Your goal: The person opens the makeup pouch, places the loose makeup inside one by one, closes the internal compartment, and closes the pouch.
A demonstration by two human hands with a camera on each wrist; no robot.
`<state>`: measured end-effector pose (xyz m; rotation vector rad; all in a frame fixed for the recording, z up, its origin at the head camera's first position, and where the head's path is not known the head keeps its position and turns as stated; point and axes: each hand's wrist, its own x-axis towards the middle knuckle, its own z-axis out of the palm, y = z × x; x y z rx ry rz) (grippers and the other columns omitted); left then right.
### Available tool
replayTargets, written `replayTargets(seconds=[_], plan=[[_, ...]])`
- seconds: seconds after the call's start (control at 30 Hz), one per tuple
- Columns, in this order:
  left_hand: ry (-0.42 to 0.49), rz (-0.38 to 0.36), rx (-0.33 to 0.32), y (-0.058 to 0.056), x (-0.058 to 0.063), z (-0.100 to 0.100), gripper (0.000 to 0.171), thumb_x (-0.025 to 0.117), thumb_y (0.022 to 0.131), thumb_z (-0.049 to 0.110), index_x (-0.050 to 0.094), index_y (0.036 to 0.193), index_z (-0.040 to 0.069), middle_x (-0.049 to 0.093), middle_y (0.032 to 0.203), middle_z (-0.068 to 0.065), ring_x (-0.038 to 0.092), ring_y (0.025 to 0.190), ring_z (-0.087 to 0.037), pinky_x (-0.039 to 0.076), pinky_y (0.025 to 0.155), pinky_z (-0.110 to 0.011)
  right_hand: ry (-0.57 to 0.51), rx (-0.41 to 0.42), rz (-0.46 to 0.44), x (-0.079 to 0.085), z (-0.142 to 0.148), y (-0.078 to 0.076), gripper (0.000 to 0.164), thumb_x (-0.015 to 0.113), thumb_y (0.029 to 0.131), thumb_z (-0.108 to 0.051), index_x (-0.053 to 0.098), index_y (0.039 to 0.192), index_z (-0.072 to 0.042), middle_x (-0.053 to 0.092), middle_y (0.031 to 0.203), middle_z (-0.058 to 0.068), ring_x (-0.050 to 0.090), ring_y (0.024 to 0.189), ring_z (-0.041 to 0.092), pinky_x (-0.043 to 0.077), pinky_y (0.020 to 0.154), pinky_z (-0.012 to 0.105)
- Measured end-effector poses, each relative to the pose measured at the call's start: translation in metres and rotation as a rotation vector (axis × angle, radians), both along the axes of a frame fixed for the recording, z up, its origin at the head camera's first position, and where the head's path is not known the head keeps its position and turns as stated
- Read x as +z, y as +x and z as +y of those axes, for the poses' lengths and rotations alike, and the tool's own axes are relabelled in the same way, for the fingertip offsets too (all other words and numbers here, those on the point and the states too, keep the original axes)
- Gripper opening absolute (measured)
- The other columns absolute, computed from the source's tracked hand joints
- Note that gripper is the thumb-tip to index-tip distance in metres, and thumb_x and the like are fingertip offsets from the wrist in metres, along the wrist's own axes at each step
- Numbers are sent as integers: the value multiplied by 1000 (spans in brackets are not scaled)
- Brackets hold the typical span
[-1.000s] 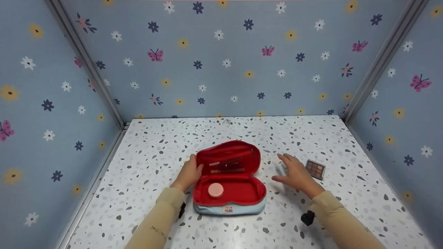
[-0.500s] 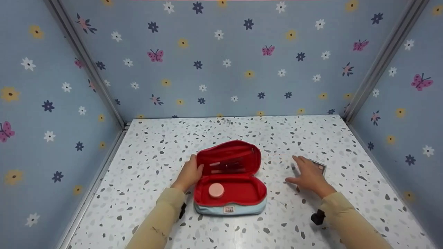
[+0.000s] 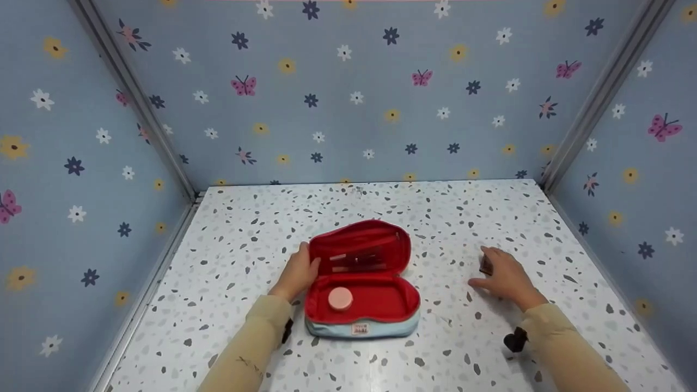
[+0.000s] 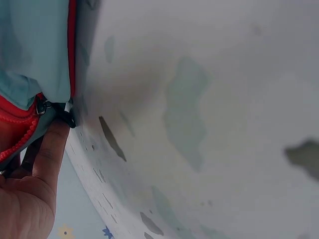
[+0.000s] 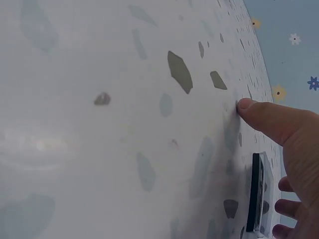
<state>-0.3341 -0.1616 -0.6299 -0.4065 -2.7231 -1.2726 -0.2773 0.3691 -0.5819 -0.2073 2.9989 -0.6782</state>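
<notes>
A zippered pouch [image 3: 389, 329], light blue outside and red inside, lies unzipped with its lid [image 3: 400, 253] tipped back. At the lid's left edge, my left hand [image 3: 297, 275] pinches the fabric, thumb on the inner side. A round pale pink case [image 3: 341, 299] sits in the left part of the base. Slim brush-like tools [image 3: 356, 261] show in the lid's pocket. My right hand [image 3: 507, 279] is over an eyeshadow palette [image 3: 486, 265], hiding most of it. In the right wrist view the palette [image 5: 255, 194] lies between the extended thumb and the other fingers, ungripped.
The white speckled tabletop [image 3: 245, 228] carries the pouch and palette. Blue flowered panels [image 3: 348, 98] stand at the back and both sides, joined by grey metal posts [image 3: 577, 103].
My right hand has moved right, from beside the pouch to over the palette, which it now mostly covers. My left hand and the pouch have stayed in place.
</notes>
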Motion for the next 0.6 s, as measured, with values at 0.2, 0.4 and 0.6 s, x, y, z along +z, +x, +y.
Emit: replayTargets(seconds=[0.2, 0.4, 0.6], plan=[[-5, 3, -2, 8, 12, 3, 21, 57, 108, 13, 53, 122, -2, 73, 111, -23, 74, 107, -36, 61, 97, -53, -27, -26, 0, 3, 13, 3, 101, 88, 90, -42, 38, 162, 8, 47, 160, 36, 43, 146, 59, 37, 120, 72], [0, -66, 28, 30, 48, 13, 20, 56, 108, 6, 52, 124, -5, 72, 116, -27, 73, 112, -40, 58, 103, -56, -73, -90, -56, 6, 22, 8, 103, 87, 92, -44, 35, 164, 8, 44, 161, 37, 44, 146, 59, 38, 119, 73], [14, -19, 4, 9, 15, 4, 19, 57, 109, 15, 54, 120, 0, 73, 110, -23, 74, 105, -34, 60, 96, -50, -127, -105, -97, 1, 31, 9, 100, 82, 96, -41, 30, 165, 9, 45, 160, 37, 48, 143, 56, 39, 118, 72]])
